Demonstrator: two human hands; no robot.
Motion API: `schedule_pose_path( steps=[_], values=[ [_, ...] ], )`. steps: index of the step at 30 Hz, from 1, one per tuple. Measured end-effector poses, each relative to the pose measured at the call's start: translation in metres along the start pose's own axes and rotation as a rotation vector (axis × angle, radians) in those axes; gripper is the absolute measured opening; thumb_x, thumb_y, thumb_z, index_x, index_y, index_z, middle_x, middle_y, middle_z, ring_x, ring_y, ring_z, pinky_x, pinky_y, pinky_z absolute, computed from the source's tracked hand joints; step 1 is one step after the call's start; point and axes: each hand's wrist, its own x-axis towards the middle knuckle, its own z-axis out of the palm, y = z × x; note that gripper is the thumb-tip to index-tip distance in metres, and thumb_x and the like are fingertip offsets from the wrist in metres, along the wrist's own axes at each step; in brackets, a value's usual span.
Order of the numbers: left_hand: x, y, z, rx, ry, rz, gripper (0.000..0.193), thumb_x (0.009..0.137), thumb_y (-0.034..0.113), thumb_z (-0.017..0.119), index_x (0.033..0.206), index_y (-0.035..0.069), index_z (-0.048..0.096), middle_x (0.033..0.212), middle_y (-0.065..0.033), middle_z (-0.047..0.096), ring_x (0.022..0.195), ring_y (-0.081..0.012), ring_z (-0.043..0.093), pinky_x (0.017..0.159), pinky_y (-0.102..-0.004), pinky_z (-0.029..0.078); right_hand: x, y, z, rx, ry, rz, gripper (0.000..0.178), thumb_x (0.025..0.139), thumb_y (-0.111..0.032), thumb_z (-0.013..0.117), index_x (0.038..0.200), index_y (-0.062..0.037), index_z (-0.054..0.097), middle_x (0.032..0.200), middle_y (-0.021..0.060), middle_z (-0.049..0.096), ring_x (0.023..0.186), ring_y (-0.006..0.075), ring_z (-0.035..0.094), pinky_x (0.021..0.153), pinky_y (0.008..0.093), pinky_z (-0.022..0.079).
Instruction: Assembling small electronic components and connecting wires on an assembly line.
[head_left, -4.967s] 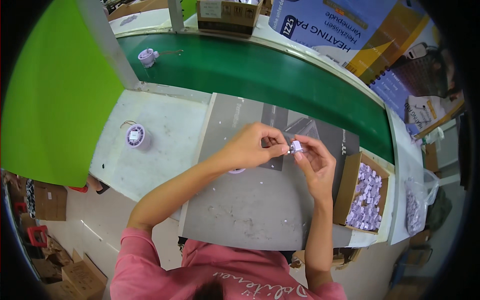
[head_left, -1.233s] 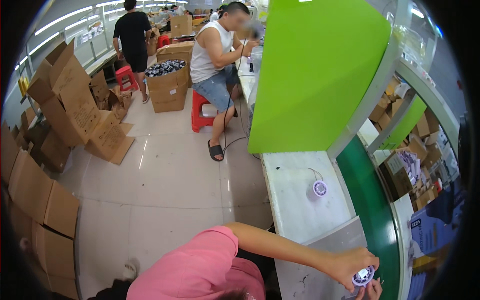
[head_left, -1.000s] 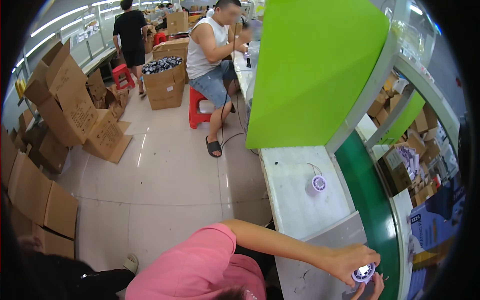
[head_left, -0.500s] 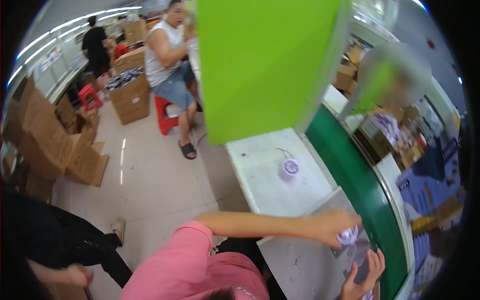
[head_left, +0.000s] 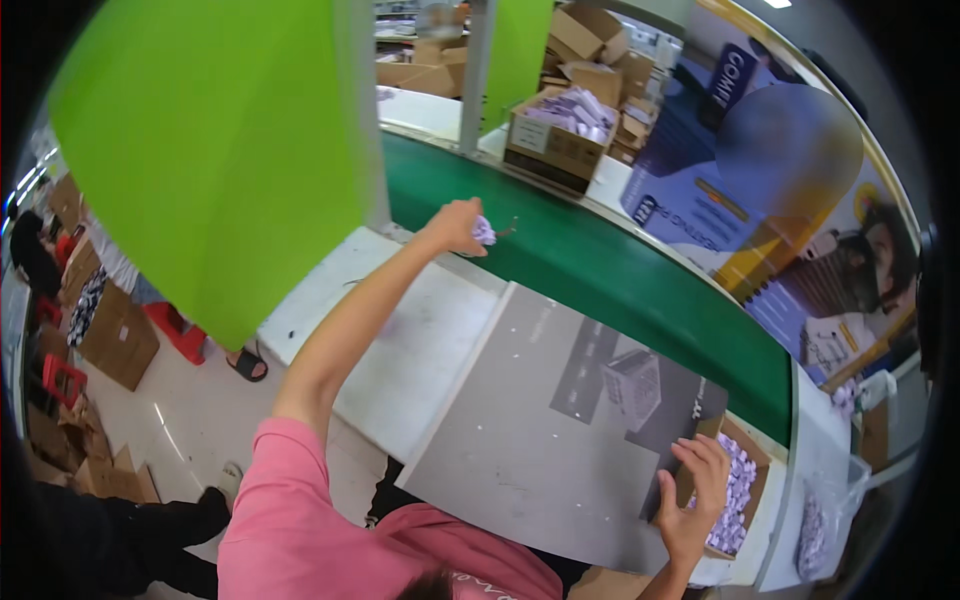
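Observation:
My left hand [head_left: 460, 226] is stretched out over the near edge of the green conveyor belt [head_left: 610, 270]. Its fingers are closed on a small round purple-and-white part [head_left: 484, 231], from which a short thin wire sticks out. Most of that part is hidden by the fingers. My right hand [head_left: 697, 490] is at the right end of a grey printed cardboard sheet [head_left: 500, 440], fingers curved and apart. Beside it stands an open carton [head_left: 762, 480] filled with many small purple-and-white pieces.
A white tabletop [head_left: 420, 305] adjoins the grey sheet on the left, below a tall green partition [head_left: 220, 150]. Across the belt are a carton of purple items [head_left: 555, 150] and a large printed panel [head_left: 690, 170]. A clear bag [head_left: 825, 515] lies at right.
My view has swung right. My left hand has moved from over the grey sheet out to the belt. The round purple part on the white tabletop no longer shows there.

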Motion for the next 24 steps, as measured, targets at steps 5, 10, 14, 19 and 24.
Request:
schedule_pose_path(
  steps=[5, 10, 14, 19, 24],
  values=[
    [0.023, -0.046, 0.028, 0.068, 0.006, -0.003, 0.077, 0.054, 0.037, 0.091, 0.112, 0.001, 0.055, 0.111, -0.0215, 0.064, 0.103, -0.0377, 0.062, 0.089, -0.0425, 0.05, -0.019, 0.039, -0.022, -0.148, 0.029, 0.059, 0.025, 0.079, -0.002, 0.067, 0.104, -0.0011, 0.063, 0.106, 0.0126, 0.063, 0.106, 0.0313, 0.055, 0.097, 0.0385, 0.041],
    [0.001, -0.01, 0.003, 0.111, 0.021, 0.001, 0.072, 0.079, 0.056, 0.069, 0.121, 0.0, 0.055, 0.119, -0.0226, 0.059, 0.115, -0.0368, 0.056, 0.094, -0.0459, 0.047, -0.054, 0.083, -0.04, -0.289, -0.25, 0.191, 0.035, 0.09, -0.012, 0.063, 0.123, -0.0004, 0.06, 0.114, 0.0162, 0.064, 0.11, 0.0323, 0.059, 0.095, 0.0424, 0.046],
    [-0.103, 0.017, -0.048, 0.334, -0.291, -0.23, 0.086, 0.067, 0.069, 0.072, 0.119, 0.002, 0.058, 0.113, -0.0202, 0.063, 0.104, -0.0369, 0.063, 0.088, -0.0472, 0.05, -0.081, 0.14, -0.033, -0.178, -0.526, 0.637, 0.044, 0.092, -0.018, 0.062, 0.132, -0.0022, 0.054, 0.116, 0.0162, 0.064, 0.106, 0.0277, 0.061, 0.086, 0.0383, 0.05],
    [-0.177, -0.003, -0.037, 0.29, -0.4, -0.257, 0.083, 0.05, 0.045, 0.092, 0.117, 0.007, 0.061, 0.099, -0.0134, 0.07, 0.099, -0.0304, 0.066, 0.08, -0.0438, 0.054, -0.044, 0.093, -0.042, -0.097, -0.594, 0.455, 0.034, 0.093, -0.018, 0.057, 0.123, -0.0026, 0.059, 0.099, 0.0174, 0.069, 0.085, 0.0282, 0.067, 0.076, 0.0377, 0.051],
    [-0.196, 0.018, -0.016, 0.271, 0.055, -0.305, 0.089, 0.051, 0.035, 0.092, 0.124, 0.004, 0.052, 0.124, -0.0235, 0.051, 0.105, -0.0401, 0.058, 0.08, -0.045, 0.054, -0.048, 0.164, -0.028, -0.084, -0.718, 0.327, 0.029, 0.093, -0.018, 0.052, 0.119, -0.005, 0.058, 0.099, 0.0166, 0.068, 0.09, 0.0306, 0.066, 0.079, 0.0385, 0.05]
  ],
)
